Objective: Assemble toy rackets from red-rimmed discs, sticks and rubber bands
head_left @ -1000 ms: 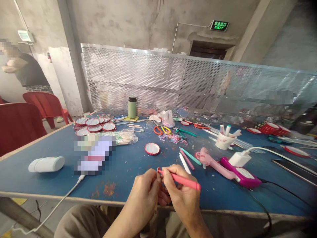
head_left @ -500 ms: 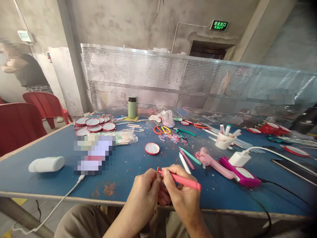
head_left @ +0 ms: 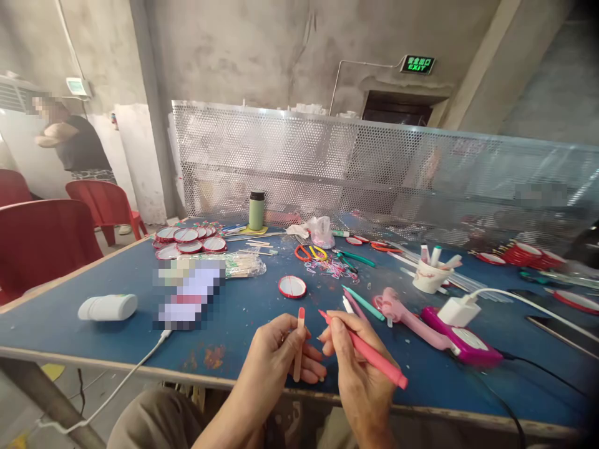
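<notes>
My left hand (head_left: 276, 352) pinches a flat wooden craft stick (head_left: 298, 355) upright near the table's front edge; its top end is coloured red. To the right, my right hand (head_left: 362, 368) is closed around a pinkish-red marker (head_left: 374, 357) in a writing grip, tip pointing up and left. A small gap separates the marker's tip from the stick. Beyond my hands lies a round white disc with a red rim (head_left: 292, 287). Beside it are a teal marker (head_left: 362, 298) and, partly behind my right hand, a white and a dark pink one.
Pliers (head_left: 353, 257) and small coloured clips (head_left: 332, 268) lie mid-table. A pink glue gun (head_left: 416, 321), a magenta power strip (head_left: 477, 349) and a cup of pens (head_left: 428, 277) are at right. Left are a phone (head_left: 194, 293), a white bottle (head_left: 107, 307) and stacked red-rimmed discs (head_left: 187, 236).
The marker has come away from the stick, my right hand moving right and slightly down. More of the stick, with its red end, now shows. The camera view has shifted slightly.
</notes>
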`<state>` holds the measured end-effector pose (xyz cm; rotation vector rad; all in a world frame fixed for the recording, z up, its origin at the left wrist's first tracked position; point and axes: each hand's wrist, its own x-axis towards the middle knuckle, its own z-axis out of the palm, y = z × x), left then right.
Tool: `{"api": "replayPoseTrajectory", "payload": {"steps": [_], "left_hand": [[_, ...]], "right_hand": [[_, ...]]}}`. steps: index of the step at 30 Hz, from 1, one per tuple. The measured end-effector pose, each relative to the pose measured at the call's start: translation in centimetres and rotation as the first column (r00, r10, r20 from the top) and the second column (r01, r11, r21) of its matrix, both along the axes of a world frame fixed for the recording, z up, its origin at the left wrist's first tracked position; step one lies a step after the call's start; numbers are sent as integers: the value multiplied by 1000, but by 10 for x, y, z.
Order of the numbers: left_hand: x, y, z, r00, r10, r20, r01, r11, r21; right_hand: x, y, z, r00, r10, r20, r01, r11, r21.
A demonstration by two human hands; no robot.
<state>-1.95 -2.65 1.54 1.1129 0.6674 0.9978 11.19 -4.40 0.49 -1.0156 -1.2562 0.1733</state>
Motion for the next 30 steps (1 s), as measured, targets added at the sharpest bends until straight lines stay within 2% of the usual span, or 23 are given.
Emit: {"api": "replayPoseTrajectory", "payload": {"steps": [6, 10, 12, 15, 20, 27, 30], "left_hand": [[7, 2, -6, 999, 30, -36, -27, 997, 74], [5, 4, -11, 999, 25, -22, -22, 990, 142], [3, 5, -10, 1000, -21, 7, 20, 992, 122], [-1, 8, -5, 995, -87, 45, 84, 994, 70], [1, 18, 1, 993, -100, 67, 96, 994, 52], [28, 37, 0, 996, 37, 84, -46, 994, 100], [37, 39, -5, 993, 83, 87, -94, 986, 138]], "right_hand": [[2, 4, 2, 994, 34, -104, -39, 998, -53], [6, -1, 0, 997, 62, -34, -65, 994, -87], [8, -2, -1, 998, 70, -6, -70, 993, -96], [10, -3, -2, 995, 69, -71, -76, 993, -89], [12, 2, 4, 992, 85, -89, -90, 995, -52], [22, 9, 25, 993, 112, -46, -111, 994, 5], [31, 14, 26, 991, 126, -35, -125, 992, 15]]}}
